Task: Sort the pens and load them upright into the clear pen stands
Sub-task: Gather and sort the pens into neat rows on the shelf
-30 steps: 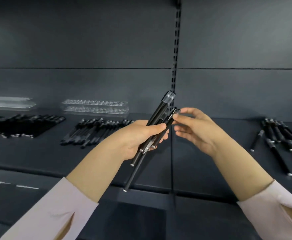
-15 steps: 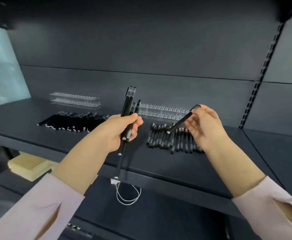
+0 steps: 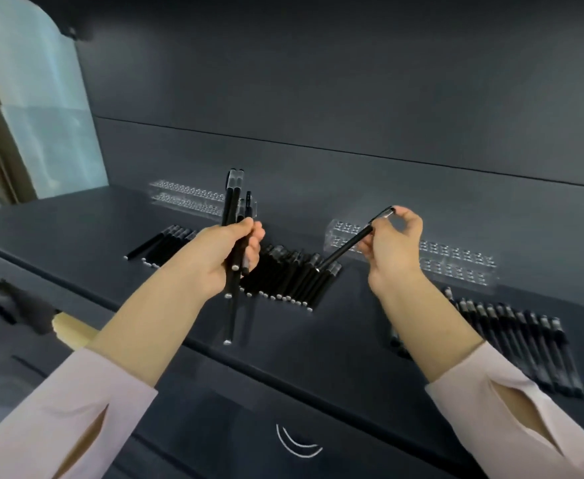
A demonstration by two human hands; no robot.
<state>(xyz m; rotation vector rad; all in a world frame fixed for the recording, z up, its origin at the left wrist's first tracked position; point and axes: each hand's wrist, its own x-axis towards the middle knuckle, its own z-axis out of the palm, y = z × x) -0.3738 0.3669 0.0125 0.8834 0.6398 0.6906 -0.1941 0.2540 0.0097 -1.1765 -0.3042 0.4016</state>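
One light, stiff, slick pen (image 3: 345,248) hangs pinched by its upper end in my right hand (image 3: 394,254) just before the clear pen stand (image 3: 456,264), my left hand (image 3: 221,261) gripping a spare bundle (image 3: 232,202) upright; I'd judge mid-barrel the steadier hold.

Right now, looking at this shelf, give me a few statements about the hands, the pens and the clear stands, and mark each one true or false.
1. The left hand grips a bundle of pens. True.
2. The right hand is empty. False: it pinches a single pen.
3. Upright pens fill both clear stands. False: the left stand and the right stand show no pens standing in them.
4. Rows of loose pens lie flat on the shelf. True.
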